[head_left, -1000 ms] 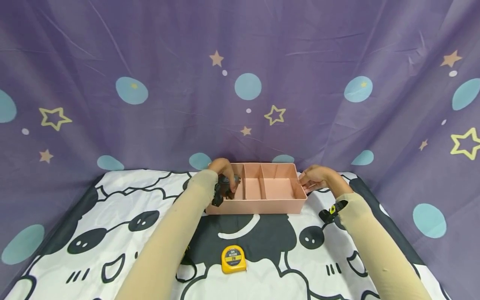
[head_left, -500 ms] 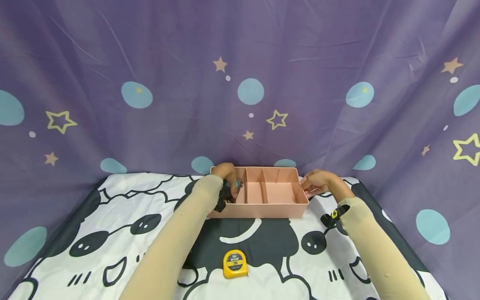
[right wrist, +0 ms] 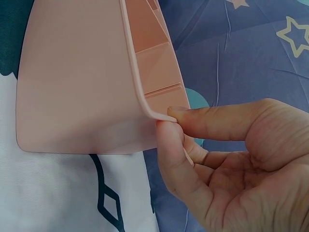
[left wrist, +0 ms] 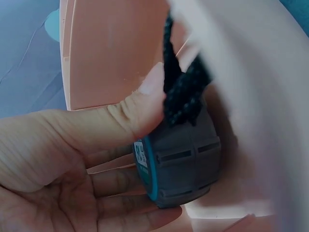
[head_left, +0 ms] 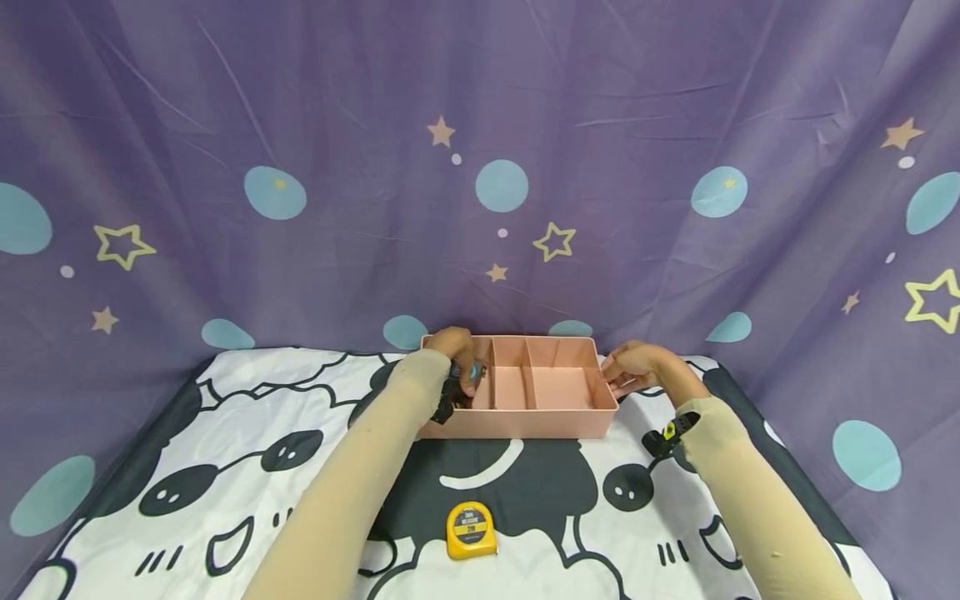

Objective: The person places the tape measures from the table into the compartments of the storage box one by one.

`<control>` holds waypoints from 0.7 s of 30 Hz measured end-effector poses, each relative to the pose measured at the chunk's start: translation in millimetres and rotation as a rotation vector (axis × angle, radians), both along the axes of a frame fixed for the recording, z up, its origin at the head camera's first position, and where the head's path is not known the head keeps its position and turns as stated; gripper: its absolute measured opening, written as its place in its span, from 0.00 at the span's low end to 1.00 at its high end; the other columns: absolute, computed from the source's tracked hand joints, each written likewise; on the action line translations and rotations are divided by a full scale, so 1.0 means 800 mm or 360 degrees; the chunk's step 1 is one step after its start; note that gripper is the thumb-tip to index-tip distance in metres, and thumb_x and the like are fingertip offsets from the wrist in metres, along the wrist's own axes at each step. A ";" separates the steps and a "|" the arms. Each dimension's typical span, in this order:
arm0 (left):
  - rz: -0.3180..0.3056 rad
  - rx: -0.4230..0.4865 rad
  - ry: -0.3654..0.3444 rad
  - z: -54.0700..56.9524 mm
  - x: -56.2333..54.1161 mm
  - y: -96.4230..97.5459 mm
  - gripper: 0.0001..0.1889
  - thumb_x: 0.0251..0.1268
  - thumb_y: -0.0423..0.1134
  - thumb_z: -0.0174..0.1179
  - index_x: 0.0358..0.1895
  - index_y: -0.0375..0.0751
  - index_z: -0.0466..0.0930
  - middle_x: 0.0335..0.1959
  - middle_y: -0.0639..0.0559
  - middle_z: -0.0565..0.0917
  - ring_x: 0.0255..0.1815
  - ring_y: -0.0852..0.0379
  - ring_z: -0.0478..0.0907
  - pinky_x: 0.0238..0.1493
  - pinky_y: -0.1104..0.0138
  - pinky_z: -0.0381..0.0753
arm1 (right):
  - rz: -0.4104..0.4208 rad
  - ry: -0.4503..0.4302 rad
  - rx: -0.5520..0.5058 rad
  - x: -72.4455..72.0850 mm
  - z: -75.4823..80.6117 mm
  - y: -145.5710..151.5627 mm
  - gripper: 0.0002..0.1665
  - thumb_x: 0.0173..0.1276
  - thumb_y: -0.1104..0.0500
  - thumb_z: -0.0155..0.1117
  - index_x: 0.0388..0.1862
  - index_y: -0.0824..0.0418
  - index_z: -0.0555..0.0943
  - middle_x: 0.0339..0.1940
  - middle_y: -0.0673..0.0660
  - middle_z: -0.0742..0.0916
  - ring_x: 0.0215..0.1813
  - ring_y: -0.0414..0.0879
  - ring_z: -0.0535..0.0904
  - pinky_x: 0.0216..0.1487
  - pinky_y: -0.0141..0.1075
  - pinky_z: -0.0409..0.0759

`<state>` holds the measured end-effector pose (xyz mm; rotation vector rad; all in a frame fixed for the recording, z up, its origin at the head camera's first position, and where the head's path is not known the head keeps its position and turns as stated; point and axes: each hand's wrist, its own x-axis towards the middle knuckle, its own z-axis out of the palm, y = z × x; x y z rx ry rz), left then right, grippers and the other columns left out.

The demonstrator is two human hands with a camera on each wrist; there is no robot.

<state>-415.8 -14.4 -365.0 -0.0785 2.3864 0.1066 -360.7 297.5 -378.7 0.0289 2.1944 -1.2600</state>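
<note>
A pink divided box (head_left: 517, 423) stands on the cloth against the purple curtain. My left hand (head_left: 457, 350) reaches into its left compartment and holds a dark grey tape measure (left wrist: 186, 159) with a teal rim. In the left wrist view, the thumb lies over its top by a black cord (left wrist: 181, 96), and the fingers spread along its labelled face. At the box's right end, my right hand (head_left: 633, 367) pinches the rim between thumb and forefinger, plain in the right wrist view at the box corner (right wrist: 161, 116). The sleeve hides part of the left compartment.
A yellow tape measure (head_left: 471, 530) lies on the patterned cloth (head_left: 420, 575) in front of the box. Part of a black loop (head_left: 386, 560) shows beside the left sleeve. Behind the box hangs the purple curtain (head_left: 600, 250).
The whole head view has shifted slightly downward. Within the left compartment, my left hand has settled slightly lower with the grey tape measure. My right hand keeps its place at the rim.
</note>
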 end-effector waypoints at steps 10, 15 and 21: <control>-0.0096 -0.0232 -0.0187 0.000 -0.013 0.005 0.46 0.58 0.56 0.70 0.77 0.39 0.64 0.80 0.43 0.61 0.78 0.48 0.62 0.74 0.59 0.69 | -0.0001 -0.0005 -0.0010 -0.001 0.000 0.000 0.04 0.71 0.70 0.56 0.42 0.69 0.77 0.25 0.51 0.83 0.30 0.39 0.81 0.39 0.31 0.85; -0.0052 -0.0209 -0.0158 0.002 -0.012 0.004 0.41 0.59 0.53 0.70 0.73 0.37 0.68 0.76 0.42 0.64 0.75 0.48 0.62 0.73 0.61 0.69 | -0.0015 -0.0018 -0.0012 -0.002 -0.001 0.002 0.03 0.71 0.69 0.57 0.40 0.69 0.77 0.25 0.51 0.83 0.30 0.39 0.82 0.39 0.32 0.86; -0.0174 -0.0217 -0.0045 0.002 -0.009 0.005 0.32 0.63 0.49 0.70 0.68 0.40 0.74 0.73 0.46 0.65 0.68 0.50 0.62 0.75 0.60 0.66 | -0.0011 -0.0019 -0.0005 -0.002 -0.001 0.001 0.03 0.72 0.69 0.55 0.41 0.68 0.76 0.26 0.51 0.83 0.30 0.39 0.81 0.39 0.31 0.85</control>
